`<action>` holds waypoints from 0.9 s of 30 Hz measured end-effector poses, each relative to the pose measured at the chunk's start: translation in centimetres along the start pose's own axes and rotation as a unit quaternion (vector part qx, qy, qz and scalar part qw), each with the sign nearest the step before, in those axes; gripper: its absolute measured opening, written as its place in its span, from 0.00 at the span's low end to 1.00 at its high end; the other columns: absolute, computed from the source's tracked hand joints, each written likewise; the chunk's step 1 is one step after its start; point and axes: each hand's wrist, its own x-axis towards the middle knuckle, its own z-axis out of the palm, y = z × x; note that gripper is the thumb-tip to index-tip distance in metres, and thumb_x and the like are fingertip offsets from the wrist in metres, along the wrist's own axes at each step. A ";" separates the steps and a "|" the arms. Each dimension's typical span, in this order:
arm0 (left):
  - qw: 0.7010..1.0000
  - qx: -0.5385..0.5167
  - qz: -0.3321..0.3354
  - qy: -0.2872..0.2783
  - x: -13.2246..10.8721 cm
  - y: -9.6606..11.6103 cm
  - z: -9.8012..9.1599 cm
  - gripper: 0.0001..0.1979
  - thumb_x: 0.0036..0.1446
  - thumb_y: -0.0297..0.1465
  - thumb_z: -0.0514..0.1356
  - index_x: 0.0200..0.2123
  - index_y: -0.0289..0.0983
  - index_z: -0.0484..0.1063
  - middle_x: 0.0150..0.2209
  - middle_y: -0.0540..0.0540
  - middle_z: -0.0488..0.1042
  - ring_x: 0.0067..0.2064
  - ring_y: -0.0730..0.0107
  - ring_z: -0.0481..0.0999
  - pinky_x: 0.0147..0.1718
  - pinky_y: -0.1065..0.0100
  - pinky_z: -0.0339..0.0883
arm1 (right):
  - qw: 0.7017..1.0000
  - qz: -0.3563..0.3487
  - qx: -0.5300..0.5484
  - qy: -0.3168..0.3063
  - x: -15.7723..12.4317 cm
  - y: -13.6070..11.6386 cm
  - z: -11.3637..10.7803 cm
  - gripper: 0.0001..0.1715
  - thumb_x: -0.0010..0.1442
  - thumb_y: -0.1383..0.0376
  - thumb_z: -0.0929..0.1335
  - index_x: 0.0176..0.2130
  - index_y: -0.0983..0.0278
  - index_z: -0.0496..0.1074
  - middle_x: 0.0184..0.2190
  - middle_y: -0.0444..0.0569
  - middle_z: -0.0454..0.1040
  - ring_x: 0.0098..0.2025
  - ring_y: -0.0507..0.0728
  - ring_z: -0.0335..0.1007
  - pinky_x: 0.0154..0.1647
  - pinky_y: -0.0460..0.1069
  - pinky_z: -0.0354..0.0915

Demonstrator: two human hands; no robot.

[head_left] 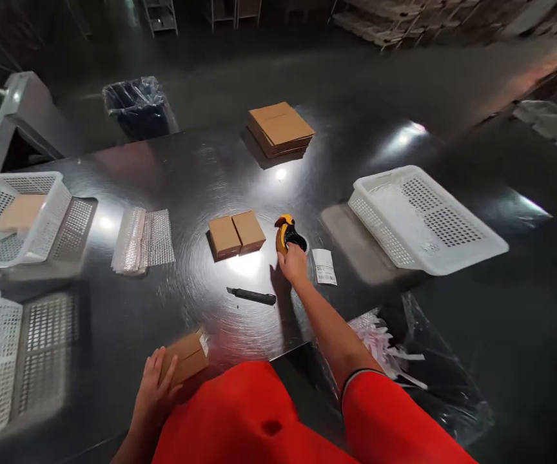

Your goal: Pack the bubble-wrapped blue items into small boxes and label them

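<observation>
Evidently, from the head view: clasps small box (185, 356) with left hand (155, 386) at worktop (186, 167) near edge; closes right hand (294, 263) around tape dispenser (285, 233) mid-worktop. Could tip box off edge (one-sided hold) or graze cutter (252, 296) beside forearm.

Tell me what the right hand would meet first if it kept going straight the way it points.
The right hand points away across the table. First in its line is the yellow and black tape dispenser, directly in front of it; whether they already touch is unclear.
</observation>
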 end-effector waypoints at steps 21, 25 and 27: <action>0.982 -0.166 -0.087 -0.022 0.6 2.3 -0.3 0.23 0.64 0.34 0.60 0.61 0.39 0.70 0.66 0.30 0.64 0.69 0.37 0.60 0.61 0.35 0.63 | 0.840 0.030 0.442 -0.314 -20.9 -10.6 -4.8 0.33 0.49 0.36 0.70 0.21 0.61 0.66 0.17 0.42 0.60 0.20 0.51 0.53 0.19 0.47 0.51; 0.965 -0.240 -0.091 -0.051 0.4 2.3 0.5 0.16 0.64 0.36 0.60 0.53 0.43 0.78 0.55 0.38 0.78 0.58 0.45 0.75 0.57 0.41 0.71 | 0.773 -0.025 0.440 -0.457 -22.9 -16.1 -2.1 0.36 0.46 0.33 0.71 0.21 0.62 0.65 0.17 0.40 0.58 0.21 0.49 0.50 0.20 0.46 0.47; 0.956 -0.273 -0.092 -0.049 0.8 2.3 0.5 0.17 0.64 0.38 0.60 0.54 0.43 0.77 0.55 0.40 0.78 0.57 0.48 0.76 0.59 0.44 0.70 | 0.772 -0.041 0.417 -0.478 -22.7 -16.6 -1.4 0.37 0.45 0.33 0.70 0.20 0.62 0.63 0.17 0.40 0.57 0.21 0.49 0.49 0.20 0.46 0.47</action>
